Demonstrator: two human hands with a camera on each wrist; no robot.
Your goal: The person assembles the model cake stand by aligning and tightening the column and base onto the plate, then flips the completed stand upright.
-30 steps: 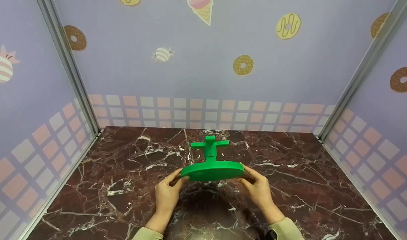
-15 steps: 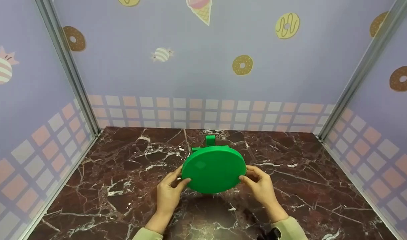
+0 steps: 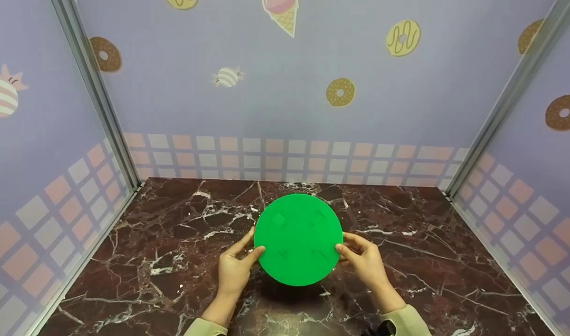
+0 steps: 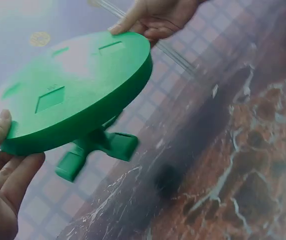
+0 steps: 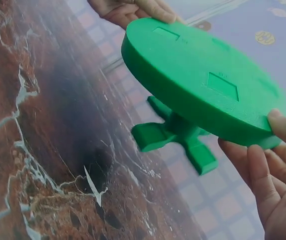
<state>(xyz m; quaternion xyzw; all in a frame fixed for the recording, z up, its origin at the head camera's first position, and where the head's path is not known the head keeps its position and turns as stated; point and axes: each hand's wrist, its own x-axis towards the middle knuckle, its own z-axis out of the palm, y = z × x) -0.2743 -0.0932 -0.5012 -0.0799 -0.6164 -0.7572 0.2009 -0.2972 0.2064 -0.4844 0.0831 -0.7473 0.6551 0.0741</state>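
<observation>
A green round-topped pedestal piece [image 3: 298, 240], like a small toy table, is held up above the marble surface. Its flat disc faces the head camera, with several shallow rectangular recesses in it. Behind the disc a short stem ends in a cross-shaped foot [image 4: 97, 147], visible in both wrist views but hidden from the head. My left hand [image 3: 235, 270] pinches the disc's left rim, thumb on the flat face and fingers behind. On the opposite rim, my right hand [image 3: 366, 266] pinches it the same way. Small markings beside the recesses [image 5: 223, 86] are too blurred to read.
Dark red marble with white veins [image 3: 172, 280] spreads under the hands. Lilac panels [image 3: 285, 107] with printed sweets and a checked border stand at the back and both sides, joined by metal posts [image 3: 95, 93] at the corners.
The green piece has tipped so that its disc, first seen nearly edge-on, now faces the head camera fully. Its stem and foot have gone out of sight behind. Both hands keep their grip.
</observation>
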